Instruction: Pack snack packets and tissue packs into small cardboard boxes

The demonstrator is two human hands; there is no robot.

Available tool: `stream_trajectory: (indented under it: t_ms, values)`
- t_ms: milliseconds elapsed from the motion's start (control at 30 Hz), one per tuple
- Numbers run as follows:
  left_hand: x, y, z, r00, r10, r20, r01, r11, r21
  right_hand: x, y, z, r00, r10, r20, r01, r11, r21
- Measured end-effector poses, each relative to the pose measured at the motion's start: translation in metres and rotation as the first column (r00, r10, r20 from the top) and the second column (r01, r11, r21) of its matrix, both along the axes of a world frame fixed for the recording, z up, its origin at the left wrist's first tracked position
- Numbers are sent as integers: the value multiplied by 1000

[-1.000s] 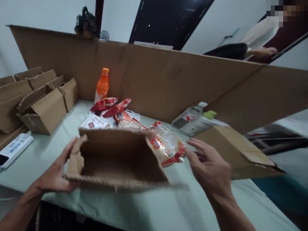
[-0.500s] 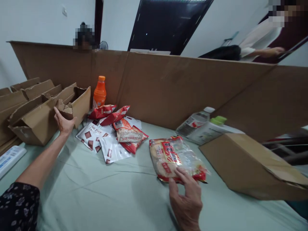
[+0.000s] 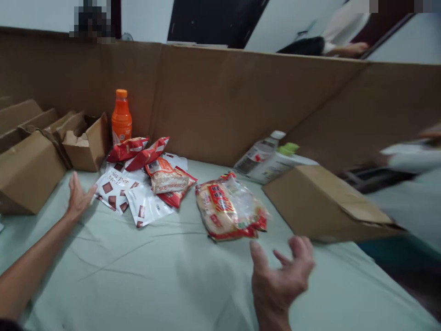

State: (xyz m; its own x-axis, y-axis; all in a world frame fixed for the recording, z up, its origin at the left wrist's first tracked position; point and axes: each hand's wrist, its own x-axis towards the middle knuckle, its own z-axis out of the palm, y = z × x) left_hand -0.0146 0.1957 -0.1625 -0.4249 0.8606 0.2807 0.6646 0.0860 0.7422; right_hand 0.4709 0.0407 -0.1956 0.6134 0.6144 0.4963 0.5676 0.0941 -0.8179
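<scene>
My left hand (image 3: 79,197) is open with its fingers spread, between the cardboard boxes and the white snack pouches (image 3: 113,189). It holds nothing. Just behind it sits a small open cardboard box (image 3: 84,154). My right hand (image 3: 282,276) hovers over the cloth, fingers apart and curved, with nothing in it. The nearest thing to it is a clear and red bag of rice crackers (image 3: 223,211), lying flat and partly filled. Red snack packets (image 3: 148,156) and a packet marked "Squirrels" (image 3: 170,179) are heaped on the white pouches.
An orange drink bottle (image 3: 121,119) stands upright by a cardboard wall (image 3: 206,105). A clear bottle (image 3: 258,154) and a green-capped white pack (image 3: 279,165) lean behind a tilted cardboard box (image 3: 320,207). More boxes (image 3: 31,170) line the left. People are beyond the wall and at right.
My right hand has lifted off the cracker bag and drawn back to the right, fingers spreading. My left hand has come away from the boxes. The view has shifted rightward and down.
</scene>
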Motion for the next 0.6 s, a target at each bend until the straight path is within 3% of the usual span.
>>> stream_trajectory:
  t_ms: [67,167,333,467,600]
  values:
    - [-2,-27,-4,994,-104,-26,104,994,-24,5,13,0,981,-51,-189,46,999,-29]
    - [-1,-49,-3,980,-185,-76,182,982,-43,2,38,3,962,92,-257,-127,984,-124]
    - [10,-55,10,957,-249,-151,239,967,-84,-47,70,27,951,309,-31,-308,928,-211]
    - [18,-54,20,941,-270,-202,241,958,-158,-98,92,45,855,475,205,-391,853,-345]
    - [21,-52,23,931,-272,-246,228,955,-192,-102,99,54,787,545,288,-401,808,-432]
